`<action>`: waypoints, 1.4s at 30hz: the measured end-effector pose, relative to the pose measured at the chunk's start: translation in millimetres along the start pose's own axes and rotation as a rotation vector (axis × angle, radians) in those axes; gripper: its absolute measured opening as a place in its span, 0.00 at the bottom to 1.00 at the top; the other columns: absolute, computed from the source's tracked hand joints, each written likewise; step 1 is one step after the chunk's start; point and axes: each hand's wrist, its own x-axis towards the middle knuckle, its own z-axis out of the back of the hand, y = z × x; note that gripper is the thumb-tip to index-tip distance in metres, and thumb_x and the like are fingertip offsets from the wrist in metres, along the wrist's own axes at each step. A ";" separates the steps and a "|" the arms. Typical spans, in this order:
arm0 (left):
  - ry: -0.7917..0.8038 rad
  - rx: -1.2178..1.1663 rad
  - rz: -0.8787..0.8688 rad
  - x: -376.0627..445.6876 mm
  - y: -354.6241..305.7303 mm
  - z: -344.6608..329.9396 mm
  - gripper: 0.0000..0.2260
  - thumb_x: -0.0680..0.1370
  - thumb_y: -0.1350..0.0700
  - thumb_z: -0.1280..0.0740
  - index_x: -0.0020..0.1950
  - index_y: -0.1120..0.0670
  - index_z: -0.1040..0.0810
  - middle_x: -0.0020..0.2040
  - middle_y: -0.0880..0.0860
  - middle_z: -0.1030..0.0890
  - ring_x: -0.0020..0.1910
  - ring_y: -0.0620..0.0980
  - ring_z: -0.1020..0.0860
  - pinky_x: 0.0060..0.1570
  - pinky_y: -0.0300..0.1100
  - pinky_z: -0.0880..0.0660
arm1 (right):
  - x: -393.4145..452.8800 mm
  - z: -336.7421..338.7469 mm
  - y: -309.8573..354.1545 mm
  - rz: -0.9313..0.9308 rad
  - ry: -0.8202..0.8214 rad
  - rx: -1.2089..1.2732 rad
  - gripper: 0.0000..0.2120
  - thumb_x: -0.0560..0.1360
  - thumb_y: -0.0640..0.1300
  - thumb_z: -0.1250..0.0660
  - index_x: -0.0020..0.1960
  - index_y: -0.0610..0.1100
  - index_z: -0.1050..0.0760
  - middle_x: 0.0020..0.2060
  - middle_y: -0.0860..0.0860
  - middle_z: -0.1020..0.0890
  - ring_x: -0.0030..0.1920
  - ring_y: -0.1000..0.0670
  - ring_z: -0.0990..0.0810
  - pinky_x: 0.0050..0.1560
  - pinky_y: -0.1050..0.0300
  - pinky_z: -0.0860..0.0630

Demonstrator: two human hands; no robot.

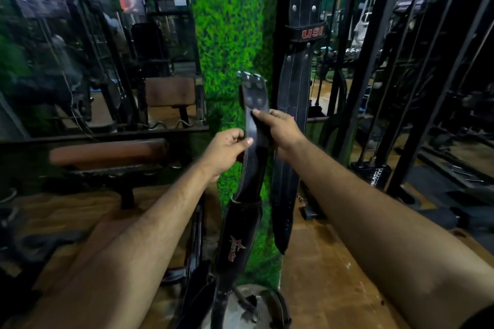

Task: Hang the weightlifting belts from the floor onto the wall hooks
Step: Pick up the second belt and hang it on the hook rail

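A pillar stands in the middle. One belt hangs against its right edge. Just left of it a second belt is held upright before the pillar, left hand below right hand. More belts lie on the floor at the pillar's foot. A bench stands to the left.

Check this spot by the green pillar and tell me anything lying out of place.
At least one black belt still lies slumped on the floor at the foot of the green pillar, while the USI belt hangs straight. The star-logo belt is unhung, gripped by left hand and right hand.
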 end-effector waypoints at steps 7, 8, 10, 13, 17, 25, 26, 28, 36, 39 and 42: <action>-0.150 0.018 -0.023 15.9 -7.5 2.6 0.13 0.83 0.57 0.36 0.38 0.51 0.28 0.33 0.48 0.25 0.32 0.40 0.27 0.33 0.35 0.31 | 16.9 -4.2 16.5 0.141 0.091 -0.063 0.02 0.78 0.37 0.30 0.50 0.38 0.19 0.40 0.47 0.14 0.37 0.52 0.16 0.45 0.54 0.18; -0.186 0.028 -0.041 22.5 -13.2 2.2 0.12 0.82 0.54 0.35 0.38 0.51 0.28 0.34 0.51 0.26 0.34 0.45 0.28 0.35 0.40 0.31 | 19.4 -3.0 20.8 0.186 0.121 -0.062 0.03 0.79 0.36 0.31 0.51 0.37 0.20 0.40 0.48 0.15 0.38 0.54 0.16 0.42 0.58 0.18; -0.252 0.043 -0.065 34.5 -23.1 -0.8 0.11 0.80 0.52 0.34 0.38 0.52 0.27 0.38 0.57 0.26 0.39 0.51 0.29 0.41 0.45 0.33 | 22.8 -1.1 35.5 0.228 0.160 -0.079 0.04 0.80 0.39 0.31 0.50 0.37 0.21 0.38 0.50 0.17 0.36 0.57 0.18 0.37 0.64 0.22; -0.307 0.091 -0.076 47.3 -34.7 -9.8 0.14 0.82 0.55 0.34 0.37 0.51 0.30 0.34 0.53 0.30 0.35 0.50 0.33 0.38 0.44 0.37 | 43.0 4.2 52.2 0.256 0.088 -0.144 0.10 0.81 0.46 0.31 0.46 0.40 0.24 0.34 0.50 0.23 0.31 0.57 0.25 0.31 0.66 0.28; -0.324 0.124 -0.092 58.4 -47.1 -31.5 0.18 0.83 0.55 0.36 0.34 0.50 0.37 0.29 0.48 0.39 0.28 0.44 0.41 0.30 0.44 0.43 | 60.2 10.7 61.8 0.326 0.051 -0.141 0.17 0.80 0.47 0.31 0.51 0.30 0.23 0.41 0.43 0.20 0.41 0.49 0.22 0.44 0.53 0.26; -0.445 -0.011 -0.274 77.3 -72.4 -70.8 0.17 0.82 0.55 0.36 0.36 0.49 0.38 0.32 0.49 0.39 0.33 0.45 0.40 0.33 0.44 0.42 | 77.2 25.2 97.0 0.478 0.239 0.081 0.07 0.83 0.40 0.37 0.53 0.45 0.19 0.44 0.51 0.14 0.46 0.54 0.18 0.52 0.58 0.22; -0.476 -0.009 -0.284 77.3 -71.1 -74.7 0.17 0.82 0.55 0.36 0.36 0.50 0.38 0.33 0.49 0.39 0.33 0.44 0.40 0.34 0.45 0.42 | 78.2 23.8 98.6 0.484 0.244 0.087 0.07 0.83 0.40 0.37 0.53 0.45 0.19 0.44 0.51 0.14 0.47 0.53 0.18 0.52 0.58 0.22; -0.489 -0.054 -0.295 78.3 -64.7 -79.4 0.14 0.82 0.56 0.37 0.38 0.58 0.33 0.35 0.53 0.34 0.36 0.47 0.35 0.37 0.45 0.37 | 80.2 19.1 102.1 0.504 0.232 0.099 0.06 0.83 0.41 0.36 0.52 0.44 0.19 0.44 0.50 0.15 0.47 0.53 0.18 0.52 0.58 0.23; -0.446 0.126 -0.051 54.9 6.6 -96.0 0.20 0.80 0.49 0.33 0.34 0.49 0.39 0.27 0.45 0.39 0.27 0.45 0.40 0.31 0.46 0.43 | 92.5 12.8 121.0 0.508 0.114 0.250 0.06 0.81 0.42 0.34 0.49 0.43 0.19 0.45 0.44 0.16 0.49 0.45 0.20 0.55 0.48 0.24; -0.397 0.239 0.011 46.5 21.3 -91.1 0.19 0.81 0.50 0.33 0.34 0.51 0.37 0.28 0.47 0.37 0.26 0.47 0.38 0.28 0.44 0.41 | 94.9 16.0 112.3 0.455 0.086 0.305 0.06 0.83 0.39 0.36 0.53 0.39 0.21 0.47 0.43 0.17 0.51 0.44 0.20 0.58 0.48 0.23; -0.288 0.179 0.113 43.0 26.1 -74.8 0.11 0.81 0.56 0.33 0.39 0.55 0.28 0.33 0.48 0.23 0.29 0.42 0.23 0.31 0.36 0.29 | 96.5 18.9 106.9 0.431 0.080 0.351 0.07 0.83 0.40 0.36 0.54 0.41 0.20 0.46 0.45 0.15 0.49 0.46 0.17 0.58 0.49 0.21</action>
